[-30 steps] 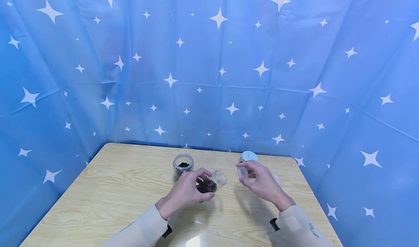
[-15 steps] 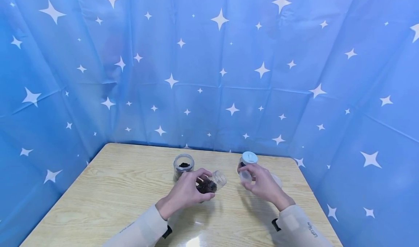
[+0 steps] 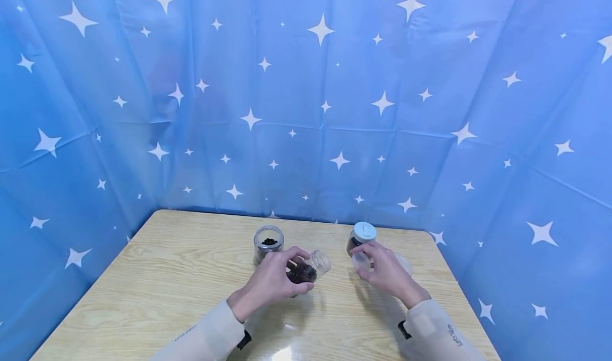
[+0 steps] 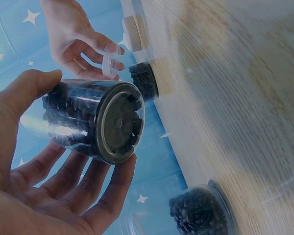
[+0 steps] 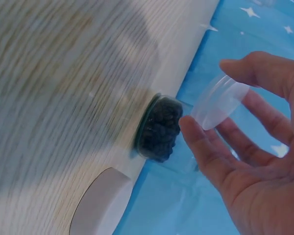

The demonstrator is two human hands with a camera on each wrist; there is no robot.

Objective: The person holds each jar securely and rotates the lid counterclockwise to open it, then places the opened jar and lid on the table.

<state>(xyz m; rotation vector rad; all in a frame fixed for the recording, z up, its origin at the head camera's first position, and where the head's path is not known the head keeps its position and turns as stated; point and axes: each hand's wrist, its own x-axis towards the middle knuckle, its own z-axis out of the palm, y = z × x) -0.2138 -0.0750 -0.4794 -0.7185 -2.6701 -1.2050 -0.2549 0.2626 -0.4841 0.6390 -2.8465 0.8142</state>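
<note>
Above the table (image 3: pixel 158 276), right fingers (image 5: pixel 201 147) pinch clear lid (image 5: pixel 218 103).

Lighting was bright and even, from overhead: a white glare spot sat on the table (image 3: pixel 282 353) below and between the hands, which cast soft shadows. The head view bowed at its edges. Both wrist views smeared the wood grain with motion blur.

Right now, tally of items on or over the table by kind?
Jars with dark contents: 3 - held tilted jar, open jar, white-capped jar.
Loose lids: 2 - clear lid in right hand, white lid on table.
Total: 5
</note>
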